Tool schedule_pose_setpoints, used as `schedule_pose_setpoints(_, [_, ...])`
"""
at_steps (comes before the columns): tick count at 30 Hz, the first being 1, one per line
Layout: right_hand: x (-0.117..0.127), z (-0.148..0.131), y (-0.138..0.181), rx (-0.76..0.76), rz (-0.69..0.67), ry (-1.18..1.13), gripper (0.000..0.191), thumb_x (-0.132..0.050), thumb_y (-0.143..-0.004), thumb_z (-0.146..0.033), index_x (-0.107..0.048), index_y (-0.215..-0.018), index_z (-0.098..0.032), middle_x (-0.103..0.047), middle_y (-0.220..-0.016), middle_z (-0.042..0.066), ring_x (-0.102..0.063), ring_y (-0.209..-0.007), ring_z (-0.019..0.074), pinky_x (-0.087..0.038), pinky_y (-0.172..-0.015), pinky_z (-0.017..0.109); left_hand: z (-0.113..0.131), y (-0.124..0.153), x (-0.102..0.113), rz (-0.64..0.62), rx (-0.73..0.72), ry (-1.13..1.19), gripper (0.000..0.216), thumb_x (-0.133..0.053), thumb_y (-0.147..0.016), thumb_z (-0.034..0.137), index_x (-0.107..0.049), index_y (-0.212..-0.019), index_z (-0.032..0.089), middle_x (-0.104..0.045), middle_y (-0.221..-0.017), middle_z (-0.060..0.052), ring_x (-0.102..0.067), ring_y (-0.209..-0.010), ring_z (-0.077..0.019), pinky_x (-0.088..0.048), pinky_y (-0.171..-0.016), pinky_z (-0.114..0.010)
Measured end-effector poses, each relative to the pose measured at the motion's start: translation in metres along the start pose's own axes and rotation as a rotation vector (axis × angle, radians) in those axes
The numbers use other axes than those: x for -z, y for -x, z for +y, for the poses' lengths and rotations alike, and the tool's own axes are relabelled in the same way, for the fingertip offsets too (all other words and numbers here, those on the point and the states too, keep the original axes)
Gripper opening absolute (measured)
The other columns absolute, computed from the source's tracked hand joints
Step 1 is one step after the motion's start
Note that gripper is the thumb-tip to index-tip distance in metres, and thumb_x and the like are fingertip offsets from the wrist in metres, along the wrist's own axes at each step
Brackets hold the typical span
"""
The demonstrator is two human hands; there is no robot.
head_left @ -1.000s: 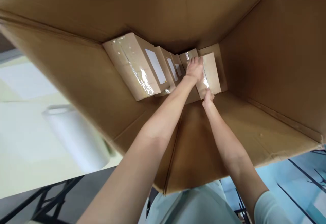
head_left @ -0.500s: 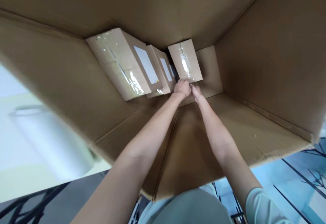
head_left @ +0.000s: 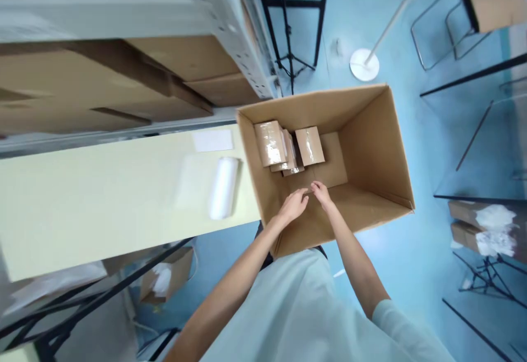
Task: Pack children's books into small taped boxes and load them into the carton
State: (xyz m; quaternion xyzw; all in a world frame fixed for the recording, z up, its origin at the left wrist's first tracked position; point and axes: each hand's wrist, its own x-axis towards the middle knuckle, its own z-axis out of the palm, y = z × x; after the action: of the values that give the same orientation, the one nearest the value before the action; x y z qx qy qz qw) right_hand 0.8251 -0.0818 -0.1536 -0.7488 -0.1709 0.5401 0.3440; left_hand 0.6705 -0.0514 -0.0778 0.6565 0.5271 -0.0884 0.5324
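Both arms outstretched, left hand (head_left: 293,206) and right hand (head_left: 321,191) seemingly empty, fingers loose, over the carton (head_left: 370,148).

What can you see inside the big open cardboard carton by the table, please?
Inside the carton, several small taped boxes stand packed along the far-left side, one separate box beside them. The rest of the floor shows bare cardboard. Anything beneath or behind those boxes is hidden.

Head pulled up and back out of the big carton (head_left: 370,148). Both hands let go of the small taped box (head_left: 309,145), left lying beside the others, and withdrew to the near wall: left hand (head_left: 293,206), right hand (head_left: 321,193), both empty.
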Motion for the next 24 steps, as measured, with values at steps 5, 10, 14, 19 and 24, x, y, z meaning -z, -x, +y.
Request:
schedule_pose_setpoints(5, [-0.014, -0.051, 0.081, 0.020, -0.143, 0.075, 0.031, -0.083, -0.086, -0.047, -0.075, -0.098, -0.020, -0.085, -0.095, 0.008, -0.080, -0.090, 0.0242, -0.066, -0.097, 0.046, 0.001, 0.110, 0.057, 0.306, -0.116, 0.363, 0.040, -0.053, -0.108, 0.028, -0.073, -0.141, 0.021, -0.080, -0.147, -0.013, -0.076, -0.137, -0.0279, -0.058, -0.123, -0.046])
schedule_pose_setpoints(10, [-0.046, -0.093, 0.169, 0.282, -0.265, 0.166, 0.054, -0.083, -0.084, -0.065, -0.078, -0.113, -0.019, -0.087, -0.117, 0.017, -0.083, -0.111, 0.0318, -0.063, -0.110, 0.053, -0.020, 0.218, 0.097, 0.560, -0.208, 0.575, 0.033, -0.054, -0.107, 0.040, -0.079, -0.124, 0.025, -0.084, -0.134, -0.009, -0.080, -0.128, -0.0279, -0.065, -0.111, -0.043])
schedule_pose_setpoints(14, [-0.104, -0.119, 0.263, 0.581, -0.383, 0.239, 0.054, -0.074, -0.096, -0.066, -0.078, -0.126, -0.021, -0.084, -0.132, 0.019, -0.081, -0.125, 0.0337, -0.063, -0.114, 0.053, -0.064, 0.308, 0.112, 0.731, -0.267, 0.699, 0.030, -0.056, -0.105, 0.041, -0.081, -0.117, 0.027, -0.086, -0.127, -0.006, -0.081, -0.125, -0.0278, -0.064, -0.112, -0.042])
schedule_pose_setpoints(19, [-0.224, -0.116, 0.386, 0.822, -0.557, 0.371, 0.043, -0.067, -0.106, -0.059, -0.079, -0.128, -0.024, -0.085, -0.131, 0.017, -0.080, -0.124, 0.0329, -0.063, -0.113, 0.054, -0.162, 0.429, 0.121, 0.980, -0.269, 0.761, 0.029, -0.057, -0.106, 0.039, -0.082, -0.114, 0.028, -0.087, -0.124, -0.005, -0.082, -0.119, -0.0266, -0.063, -0.112, -0.042])
schedule_pose_setpoints(24, [-0.366, -0.079, 0.489, 1.042, -0.941, 0.576, 0.037, -0.061, -0.111, -0.054, -0.082, -0.122, -0.026, -0.085, -0.127, 0.013, -0.081, -0.119, 0.0314, -0.065, -0.108, 0.050, -0.279, 0.552, 0.111, 1.402, -0.096, 0.782, 0.029, -0.055, -0.106, 0.038, -0.082, -0.112, 0.026, -0.086, -0.120, -0.007, -0.081, -0.117, -0.0271, -0.064, -0.109, -0.043])
